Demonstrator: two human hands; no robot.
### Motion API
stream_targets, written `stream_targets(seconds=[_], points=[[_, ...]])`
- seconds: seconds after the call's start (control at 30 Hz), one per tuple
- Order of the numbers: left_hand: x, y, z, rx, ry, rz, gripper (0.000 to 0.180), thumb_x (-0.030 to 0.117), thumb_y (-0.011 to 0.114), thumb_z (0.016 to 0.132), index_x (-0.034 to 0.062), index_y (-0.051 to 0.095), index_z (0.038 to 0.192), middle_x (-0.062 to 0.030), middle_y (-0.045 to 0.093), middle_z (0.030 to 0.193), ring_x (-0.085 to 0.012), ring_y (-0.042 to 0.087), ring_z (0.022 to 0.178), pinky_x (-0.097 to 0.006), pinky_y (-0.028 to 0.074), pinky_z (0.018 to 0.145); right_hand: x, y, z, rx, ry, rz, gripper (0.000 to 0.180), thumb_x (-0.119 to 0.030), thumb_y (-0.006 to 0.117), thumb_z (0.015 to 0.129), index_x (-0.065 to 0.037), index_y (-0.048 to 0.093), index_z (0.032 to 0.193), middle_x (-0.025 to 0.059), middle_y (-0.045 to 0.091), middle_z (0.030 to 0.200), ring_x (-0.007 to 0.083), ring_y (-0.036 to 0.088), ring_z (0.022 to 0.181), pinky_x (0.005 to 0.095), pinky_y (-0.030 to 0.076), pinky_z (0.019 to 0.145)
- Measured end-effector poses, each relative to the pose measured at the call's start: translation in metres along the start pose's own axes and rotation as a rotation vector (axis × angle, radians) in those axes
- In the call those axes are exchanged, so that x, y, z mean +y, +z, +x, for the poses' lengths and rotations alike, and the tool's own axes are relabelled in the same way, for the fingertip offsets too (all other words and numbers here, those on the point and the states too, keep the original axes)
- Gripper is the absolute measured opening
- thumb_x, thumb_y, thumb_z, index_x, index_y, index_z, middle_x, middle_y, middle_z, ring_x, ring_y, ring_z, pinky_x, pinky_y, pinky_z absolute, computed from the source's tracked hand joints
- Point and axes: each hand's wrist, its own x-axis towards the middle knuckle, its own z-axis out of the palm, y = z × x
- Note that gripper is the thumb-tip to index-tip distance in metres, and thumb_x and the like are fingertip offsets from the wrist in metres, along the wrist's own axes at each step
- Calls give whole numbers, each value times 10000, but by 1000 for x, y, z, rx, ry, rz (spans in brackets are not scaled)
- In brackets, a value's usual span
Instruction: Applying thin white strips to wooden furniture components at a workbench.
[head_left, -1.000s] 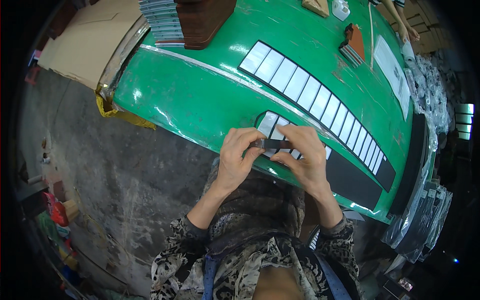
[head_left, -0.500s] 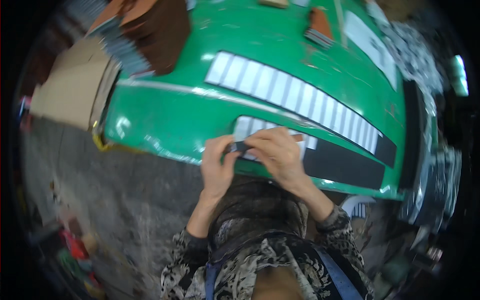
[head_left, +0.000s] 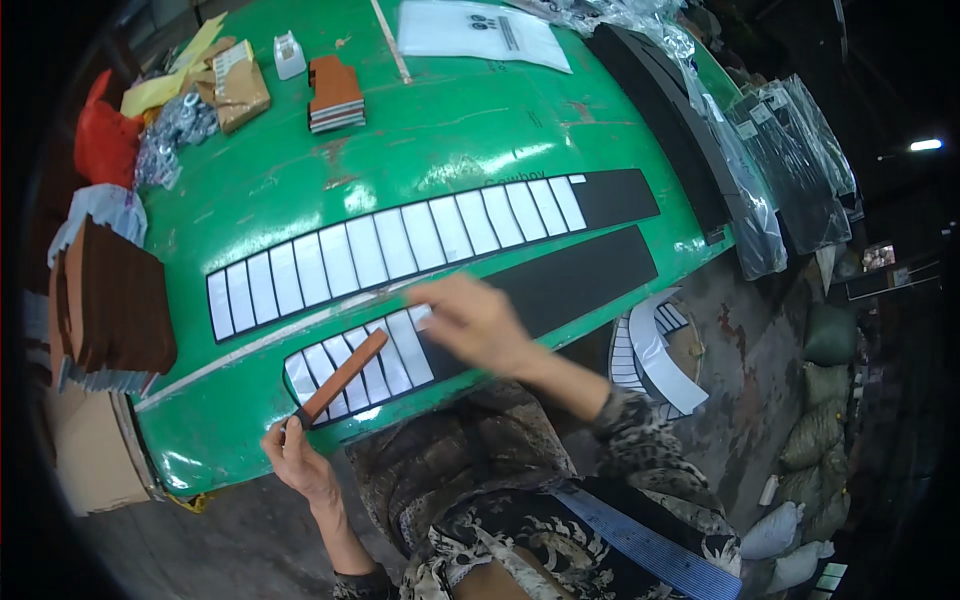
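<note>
My left hand (head_left: 300, 462) is closed in a pinch on the dark end of a narrow orange-brown strip (head_left: 350, 372). The strip slants up over the near black band (head_left: 560, 290), whose left part bears a row of white rectangular patches (head_left: 407, 345). Blurred by motion, my right hand (head_left: 475, 322) is above this band, close to the last patch on the right; its fingers are too smeared to read. Behind lies a longer black band (head_left: 620, 198), mostly covered with white patches (head_left: 405, 237).
A tall stack of brown pieces (head_left: 118, 300) stands at the left table edge. A smaller orange-brown stack (head_left: 335, 92), a white plastic packet (head_left: 480, 35) and crumpled bags are farther back. Long black strips (head_left: 660, 125) lie at the right. Curved white pieces (head_left: 660, 360) are below the table edge.
My hands were together at the dark end of the strip and are now apart, the left lower left, the right over the near band. The whole view has also swung round.
</note>
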Motion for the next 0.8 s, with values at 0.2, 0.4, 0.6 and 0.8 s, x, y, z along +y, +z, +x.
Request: stream_targets(seconds=[0.2,0.4,0.6,0.8], points=[[1,-8,7,-87,-28,146,403,-132,552,827,76,567,1172,-144,530,1014,-254,552,865,-325,466,692,148,-156,0,58,217,-624,357,-129,720,718,-110,641,1066,57,619,988,267,570,898,378,476,800],[19,-23,14,-216,-72,390,427,-100,563,835,77,539,1223,-175,498,1185,-299,556,998,-345,490,761,181,-201,13,-222,401,-708,476,-177,772,664,-165,622,1115,19,551,1129,250,548,1040,389,480,839],[50,-14,23,-201,-43,600,424,-67,585,832,83,540,1225,-164,436,1295,-326,464,1169,-421,427,899,171,-205,21,-249,417,-686,479,-165,791,635,-140,565,1056,20,547,1116,258,569,1008,400,481,790],[71,11,28,-229,137,613,402,-37,617,817,91,558,1194,-149,453,1281,-325,415,1200,-455,346,957,184,-211,16,-188,437,-657,464,-195,806,627,-128,549,1008,34,561,1040,257,597,903,383,479,732]])
